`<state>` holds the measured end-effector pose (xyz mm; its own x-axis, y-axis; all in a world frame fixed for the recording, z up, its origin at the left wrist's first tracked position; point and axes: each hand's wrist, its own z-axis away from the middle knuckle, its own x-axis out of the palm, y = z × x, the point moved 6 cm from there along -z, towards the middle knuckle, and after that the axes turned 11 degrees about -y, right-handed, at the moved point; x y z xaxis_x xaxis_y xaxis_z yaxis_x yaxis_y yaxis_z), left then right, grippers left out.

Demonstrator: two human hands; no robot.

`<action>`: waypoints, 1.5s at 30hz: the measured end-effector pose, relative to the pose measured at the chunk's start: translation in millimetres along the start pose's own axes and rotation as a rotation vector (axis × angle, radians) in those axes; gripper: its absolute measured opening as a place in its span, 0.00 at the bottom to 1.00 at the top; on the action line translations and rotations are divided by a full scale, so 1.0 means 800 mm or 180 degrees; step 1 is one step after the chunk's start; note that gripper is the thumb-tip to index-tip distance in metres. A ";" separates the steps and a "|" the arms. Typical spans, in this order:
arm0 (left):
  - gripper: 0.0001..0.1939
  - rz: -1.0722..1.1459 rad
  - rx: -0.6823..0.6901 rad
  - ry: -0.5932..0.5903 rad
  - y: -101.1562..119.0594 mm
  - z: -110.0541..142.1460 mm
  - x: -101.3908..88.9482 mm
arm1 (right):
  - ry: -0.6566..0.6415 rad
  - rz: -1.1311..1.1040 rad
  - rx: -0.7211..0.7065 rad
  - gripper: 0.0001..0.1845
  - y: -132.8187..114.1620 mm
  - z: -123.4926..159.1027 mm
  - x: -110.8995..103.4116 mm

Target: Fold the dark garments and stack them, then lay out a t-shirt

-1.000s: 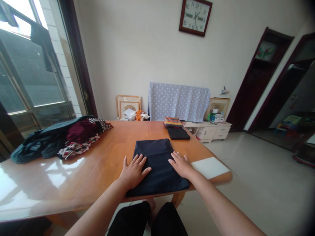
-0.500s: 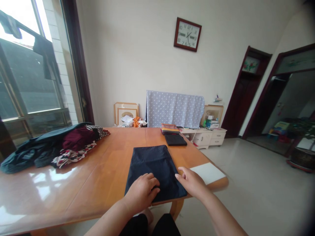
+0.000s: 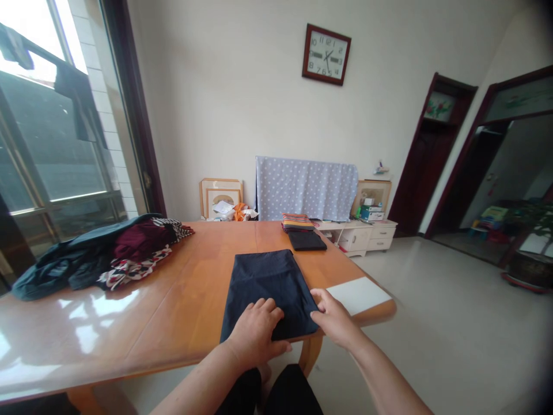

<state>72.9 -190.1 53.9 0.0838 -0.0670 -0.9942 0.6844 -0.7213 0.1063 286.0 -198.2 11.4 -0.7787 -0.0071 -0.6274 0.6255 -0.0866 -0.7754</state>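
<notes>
L hand [image 3: 254, 329]: palm down on near part of navy folded cloth [image 3: 268, 285], fingers bent. Grip narrow; no clear pinch. Can't tell if cloth is held or only pressed.

R hand [image 3: 333, 318]: fingers loosely spread, touching cloth's R edge near front corner. Grip part-open; can't tell if any layer is caught.

Cloth pos.: flat on wooden table [image 3: 173, 305], front edge approx. at tbl's near edge, L hand on top, R hand at side.

Method (recommended): keep L palm flat w/ even pressure so layers don't slip; use R fingertips to square the side edge; keep front edge from overhanging tbl.

Adjacent: white flat sheet [image 3: 358, 295] just R of R hand, on tbl corner.

Far end: small black folded item [image 3: 307, 241] and striped folded textile [image 3: 297, 221], well apart from cloth.

L side: pile of mixed clothes [image 3: 99, 257] on tbl, apart from cloth.

Bg: polka-dot fabric [image 3: 306, 187] hangs behind tbl; wall clock [image 3: 326, 55] above.
</notes>
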 end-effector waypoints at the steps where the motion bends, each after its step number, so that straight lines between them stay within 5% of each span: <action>1: 0.29 -0.0046 -0.0031 -0.0014 0.003 0.000 0.000 | -0.0023 -0.0490 0.0029 0.26 0.001 -0.001 0.001; 6: 0.28 -0.0240 -0.0204 0.0034 0.020 -0.005 -0.001 | 0.0043 -0.2404 0.0090 0.22 -0.002 0.000 0.002; 12: 0.17 -0.0406 -0.0311 0.0143 0.035 -0.018 0.006 | 0.0019 -0.3004 -0.0072 0.23 -0.009 -0.002 0.009; 15: 0.11 -0.0453 -0.0357 0.0127 0.033 -0.025 0.013 | 0.0154 -0.2270 -0.0221 0.22 -0.009 0.003 0.003; 19: 0.10 -0.0455 -0.0337 0.0136 0.031 -0.028 0.014 | 0.0595 -0.0065 -0.1017 0.33 -0.034 0.027 -0.009; 24: 0.10 -0.0442 -0.0260 0.0073 0.030 -0.027 0.010 | -0.0040 0.1672 -0.1583 0.39 -0.054 0.036 0.028; 38: 0.11 -0.0258 -0.0391 0.0146 0.017 -0.030 -0.001 | 0.0539 0.1767 -0.1469 0.23 -0.070 0.017 0.058; 45: 0.14 -0.0125 -0.0583 0.0200 0.013 -0.019 0.001 | 0.0645 0.1611 -0.1345 0.18 -0.067 0.003 0.042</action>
<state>91.1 -187.5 54.4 0.0955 0.0061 -0.9954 0.8080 -0.5846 0.0739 226.4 -196.0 32.2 -0.3869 0.2458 -0.8887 0.9071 0.2744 -0.3191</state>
